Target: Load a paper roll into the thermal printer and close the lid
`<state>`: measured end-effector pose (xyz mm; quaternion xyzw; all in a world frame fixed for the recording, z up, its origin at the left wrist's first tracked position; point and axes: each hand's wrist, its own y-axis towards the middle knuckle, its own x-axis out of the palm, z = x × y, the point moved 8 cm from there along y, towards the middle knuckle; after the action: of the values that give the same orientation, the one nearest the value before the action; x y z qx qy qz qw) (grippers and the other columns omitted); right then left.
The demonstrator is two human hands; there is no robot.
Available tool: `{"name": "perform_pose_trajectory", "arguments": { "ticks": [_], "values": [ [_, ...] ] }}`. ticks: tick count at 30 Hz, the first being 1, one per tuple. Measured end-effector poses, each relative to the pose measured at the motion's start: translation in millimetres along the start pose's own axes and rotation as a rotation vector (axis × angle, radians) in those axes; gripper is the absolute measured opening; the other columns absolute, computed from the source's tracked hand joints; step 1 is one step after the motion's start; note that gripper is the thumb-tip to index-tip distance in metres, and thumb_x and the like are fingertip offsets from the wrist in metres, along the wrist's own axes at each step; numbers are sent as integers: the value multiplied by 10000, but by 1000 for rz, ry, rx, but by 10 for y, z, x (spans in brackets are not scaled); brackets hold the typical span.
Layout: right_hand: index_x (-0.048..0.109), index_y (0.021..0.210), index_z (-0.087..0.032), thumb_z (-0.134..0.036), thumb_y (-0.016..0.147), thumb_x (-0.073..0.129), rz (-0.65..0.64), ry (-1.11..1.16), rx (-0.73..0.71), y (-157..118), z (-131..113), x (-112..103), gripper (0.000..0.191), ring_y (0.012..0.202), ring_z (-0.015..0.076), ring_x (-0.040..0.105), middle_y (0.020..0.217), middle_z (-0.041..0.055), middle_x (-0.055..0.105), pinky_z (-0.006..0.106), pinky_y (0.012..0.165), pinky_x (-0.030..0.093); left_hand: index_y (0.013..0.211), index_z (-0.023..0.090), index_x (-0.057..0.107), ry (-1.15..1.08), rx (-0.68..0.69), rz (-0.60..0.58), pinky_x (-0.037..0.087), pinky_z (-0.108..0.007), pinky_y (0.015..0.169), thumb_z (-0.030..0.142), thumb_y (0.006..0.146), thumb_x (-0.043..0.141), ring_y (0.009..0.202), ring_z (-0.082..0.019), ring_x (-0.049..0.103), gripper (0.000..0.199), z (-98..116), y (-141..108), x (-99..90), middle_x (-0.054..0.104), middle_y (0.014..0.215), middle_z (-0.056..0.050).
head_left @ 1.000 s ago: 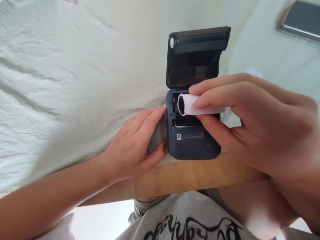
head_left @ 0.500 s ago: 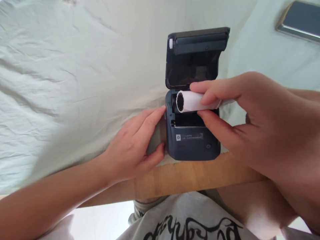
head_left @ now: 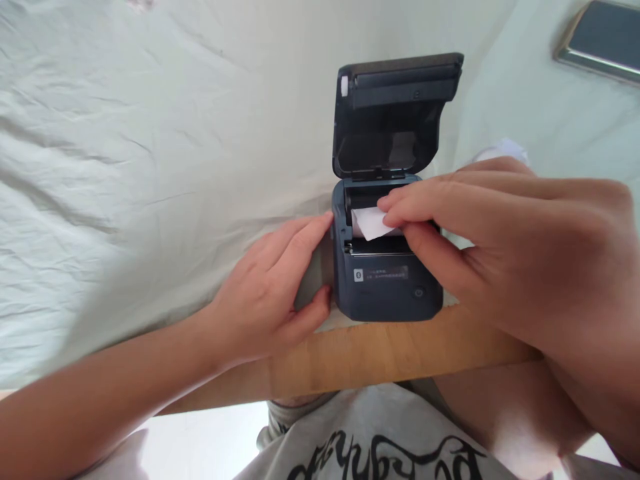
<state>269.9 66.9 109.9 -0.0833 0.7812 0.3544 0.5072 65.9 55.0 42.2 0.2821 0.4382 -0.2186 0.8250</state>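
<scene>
A dark blue portable label printer point(head_left: 387, 297) sits near the front edge of the table with its black lid point(head_left: 387, 133) swung up and back. Inside its compartment lies a white paper roll point(head_left: 361, 225), with a loose flap of paper standing up from it. The fingertips and thumb of my right hand point(head_left: 500, 240) pinch the roll's paper over the compartment and hide its right part. My left hand point(head_left: 275, 287) rests its outstretched fingertips and thumb against the printer's left side, fingers and thumb apart.
A dark slab-shaped object with a shiny edge point(head_left: 603, 40) lies at the far right. Behind my right hand a white, partly hidden thing point(head_left: 503, 151) shows. A wrinkled pale cloth point(head_left: 175, 133) covers the table, and its wooden edge point(head_left: 360, 357) shows in front.
The paper roll has gone down from above the printer into the compartment, and its paper end now shows. My right hand's fingers have shifted over it. My left hand has stayed in place.
</scene>
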Motion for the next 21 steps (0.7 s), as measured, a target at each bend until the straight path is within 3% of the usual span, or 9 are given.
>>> {"name": "perform_pose_trajectory", "arguments": {
  "ticks": [4,7,11,15,18,21],
  "values": [
    [832,1220,-332,-360,1176,667,-32,74,74,-36,26,14,173,1142,237,835,1085,31,844,404,966,657,1821,262,489,-14,-4,0,720,-522,1240,280,1130,585,1502,-338,810,698,-7,-5,2,784,1679,-144],
    [826,1253,-333,-495,1177,679,-64,118,59,-58,-5,43,232,1264,279,802,1138,63,824,441,1033,656,1846,285,462,-48,-3,16,725,-541,1244,287,1116,621,1501,-355,810,747,-11,-15,4,780,1693,-132],
    [812,1207,-316,-507,1178,694,-97,130,7,-91,-33,45,227,1267,279,779,1169,67,810,443,1052,639,1900,306,370,-73,19,27,723,-559,1252,264,1140,618,1521,-364,797,801,-11,-14,-14,754,1718,-158],
    [769,1098,-279,-326,1166,722,-148,163,-122,-108,-52,13,95,1151,224,777,1134,32,807,409,1008,609,1799,353,538,-43,137,-26,748,-575,1156,195,1127,645,1464,-379,811,699,57,-7,-25,700,1724,-182],
    [718,1032,-246,-202,1152,718,-150,225,-241,-89,-108,-41,128,1000,168,766,1066,1,807,397,897,580,1752,458,583,-21,114,-74,727,-619,1192,177,1130,632,1539,-384,763,684,30,-21,8,614,1812,-152],
    [722,1023,-279,-227,1140,747,-45,230,-70,-33,16,-107,130,951,164,776,1063,-28,833,418,868,591,1727,501,618,-45,104,-23,711,-629,1209,174,1128,623,1526,-377,756,683,21,-52,-6,589,1837,-119]
  ]
}}
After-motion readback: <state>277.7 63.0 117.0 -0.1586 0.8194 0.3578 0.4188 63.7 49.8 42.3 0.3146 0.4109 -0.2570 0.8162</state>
